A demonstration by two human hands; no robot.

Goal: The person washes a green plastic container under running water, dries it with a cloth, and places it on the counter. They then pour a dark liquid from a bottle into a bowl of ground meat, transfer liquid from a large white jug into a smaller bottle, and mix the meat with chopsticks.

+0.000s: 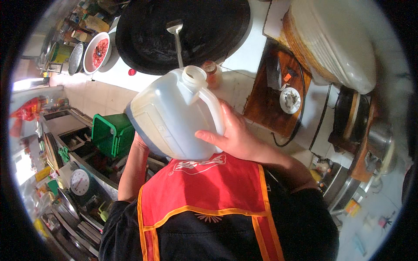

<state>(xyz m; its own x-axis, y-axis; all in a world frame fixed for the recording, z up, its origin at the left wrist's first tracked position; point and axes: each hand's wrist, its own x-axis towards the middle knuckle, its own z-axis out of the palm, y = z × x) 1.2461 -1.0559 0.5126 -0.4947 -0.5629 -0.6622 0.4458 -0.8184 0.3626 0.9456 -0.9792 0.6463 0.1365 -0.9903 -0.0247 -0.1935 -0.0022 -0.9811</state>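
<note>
A translucent white plastic jug (173, 114) is tilted in front of my chest, its mouth uncapped and pointing away from me. My right hand (236, 135) grips the jug's moulded handle, thumb against its side. Below the jug's base is my left hand (141, 142), supporting it; its fingers are mostly hidden behind the jug. Just beyond the mouth stands a small glass jar (213, 78) with reddish contents, partly covered by the jug. A red cap (132, 72) lies on the white tiled counter (243, 57).
A large black wok (147, 39) with a metal spatula (177, 40) lies ahead. Left of it is a white bowl (87, 58) of raw meat. A wooden board (261, 107) bears a cleaver (273, 71) and a small dish (290, 100). A green bin (109, 135) stands left; a dial scale (79, 182) is lower left.
</note>
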